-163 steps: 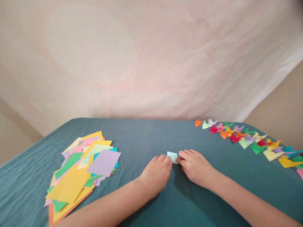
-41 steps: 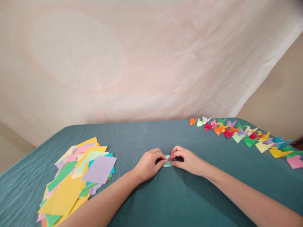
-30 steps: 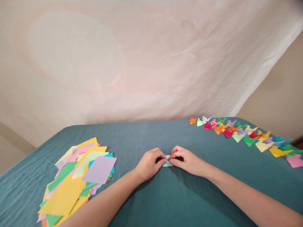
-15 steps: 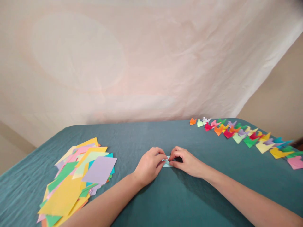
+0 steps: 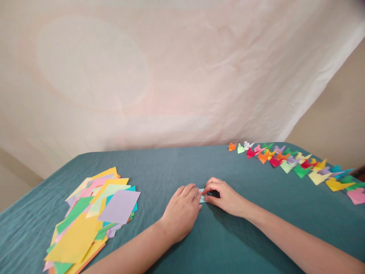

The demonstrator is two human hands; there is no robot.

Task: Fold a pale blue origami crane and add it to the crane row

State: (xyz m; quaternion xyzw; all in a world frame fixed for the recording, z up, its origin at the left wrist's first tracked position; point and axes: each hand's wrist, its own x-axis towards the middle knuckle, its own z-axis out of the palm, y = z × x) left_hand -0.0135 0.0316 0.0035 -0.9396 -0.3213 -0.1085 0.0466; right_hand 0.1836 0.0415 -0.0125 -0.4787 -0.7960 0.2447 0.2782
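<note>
We press our left hand (image 5: 182, 207) flat, fingers open, on a small pale-blue folded paper (image 5: 202, 196); our right hand (image 5: 225, 196) pinches its edge on the wrinkled teal surface (image 5: 171, 167).

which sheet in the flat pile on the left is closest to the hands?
The lilac sheet: on top at the right edge of the pile, fully uncovered, nearest the left hand. The others lie further left, partly overlapped.

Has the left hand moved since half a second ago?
Yes. Against the sheet pile, which stays put, the left hand has uncurled and dropped slightly toward the person, its fingers now lying flat on the blue paper.
</note>
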